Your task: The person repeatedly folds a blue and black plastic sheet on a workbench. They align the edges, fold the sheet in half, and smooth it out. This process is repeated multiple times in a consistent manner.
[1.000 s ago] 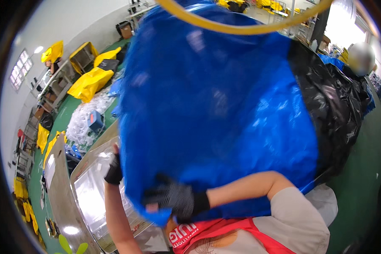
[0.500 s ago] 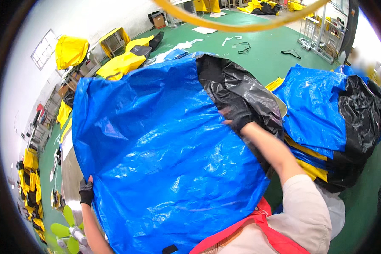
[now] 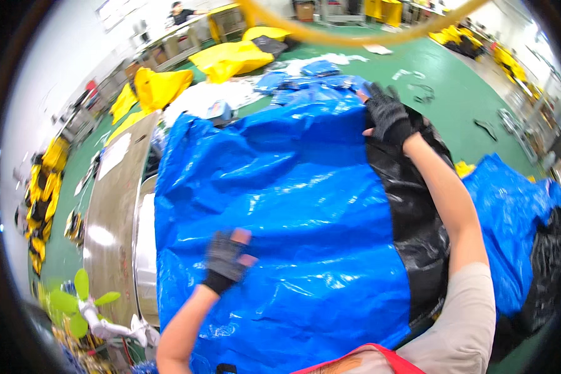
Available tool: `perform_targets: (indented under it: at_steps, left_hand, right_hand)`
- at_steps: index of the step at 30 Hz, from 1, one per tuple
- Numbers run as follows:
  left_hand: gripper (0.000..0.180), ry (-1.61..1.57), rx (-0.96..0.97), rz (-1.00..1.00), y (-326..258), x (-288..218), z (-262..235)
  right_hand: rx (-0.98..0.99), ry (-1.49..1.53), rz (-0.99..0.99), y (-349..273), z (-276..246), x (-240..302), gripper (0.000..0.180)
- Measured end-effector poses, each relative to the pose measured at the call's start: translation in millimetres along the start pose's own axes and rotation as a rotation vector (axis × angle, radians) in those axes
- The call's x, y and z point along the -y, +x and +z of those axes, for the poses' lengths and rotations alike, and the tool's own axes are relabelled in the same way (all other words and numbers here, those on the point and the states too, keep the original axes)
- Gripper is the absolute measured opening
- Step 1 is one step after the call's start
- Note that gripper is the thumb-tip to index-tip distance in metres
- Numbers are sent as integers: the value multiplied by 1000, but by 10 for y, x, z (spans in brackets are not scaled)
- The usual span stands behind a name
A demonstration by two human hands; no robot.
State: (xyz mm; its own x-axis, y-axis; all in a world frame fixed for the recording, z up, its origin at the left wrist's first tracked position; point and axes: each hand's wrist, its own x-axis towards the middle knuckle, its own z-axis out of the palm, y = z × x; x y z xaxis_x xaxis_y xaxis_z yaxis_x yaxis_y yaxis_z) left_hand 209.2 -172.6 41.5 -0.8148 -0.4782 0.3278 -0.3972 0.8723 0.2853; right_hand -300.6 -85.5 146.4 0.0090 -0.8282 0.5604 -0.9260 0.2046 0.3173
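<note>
A large sheet of shiny blue plastic tarpaulin (image 3: 293, 224) with a black panel (image 3: 411, 206) along its right side spreads out before me, wrinkled. My left hand (image 3: 230, 255), in a dark fingerless glove, is over the blue part left of its middle; it is a little blurred, with thumb and fingers apart. Farther off, my right hand (image 3: 389, 115), gloved alike, lies with spread fingers on the far right part of the sheet, where blue meets black. Neither hand grips the tarpaulin. What lies beneath the sheet is mostly hidden.
A metal-topped table (image 3: 112, 218) runs along the left, with a green-bladed fan (image 3: 84, 302) at its near end. Another blue-and-black tarpaulin pile (image 3: 505, 230) stands at right. Yellow sheets (image 3: 234, 59) lie beyond. A blurred yellow ring (image 3: 355, 34) crosses the top. A person (image 3: 181, 14) is far back.
My left hand has let go of the sheet's left edge and moved onto its surface. My right hand has reached farther away along the seam. The sheet lies flatter, and the view has turned left.
</note>
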Motion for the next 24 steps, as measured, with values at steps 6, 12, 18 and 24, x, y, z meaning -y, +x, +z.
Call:
perform_targets:
  at_steps: [6, 12, 18, 24]
  left_hand:
    - [71, 20, 332, 398, 381, -759, 805]
    - [72, 212, 251, 198, 594, -123, 867]
    - [71, 205, 219, 64, -54, -356, 368]
    - [69, 145, 250, 32, -706, -917, 286]
  right_hand:
    - [290, -163, 250, 720, 270, -192, 27]
    - [146, 134, -213, -1041, -1629, 929, 36]
    - [601, 252, -160, -3189, -1517, 1157, 48]
    - [563, 363, -41, -2771, -2023, 1491, 48]
